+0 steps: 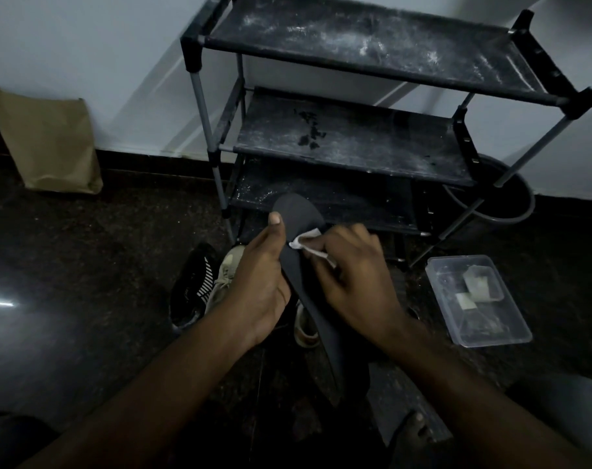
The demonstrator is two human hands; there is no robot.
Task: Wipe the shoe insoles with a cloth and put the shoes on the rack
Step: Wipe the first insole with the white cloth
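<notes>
Dark floor [85, 265], tub [484, 328] of pads [479, 282]; left hand [257, 282] around insole [298, 214], right hand [355, 282] around cloth [304, 240].

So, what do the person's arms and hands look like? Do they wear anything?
The left forearm and right forearm are bare in view: no sleeves, watch or bracelet. The left hand and right hand wear no gloves and no visible rings. The left thumbnail looks short and unpainted.

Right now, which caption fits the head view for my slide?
Left hand holds a dark insole; right hand presses a white cloth on it, before the rack.
</notes>
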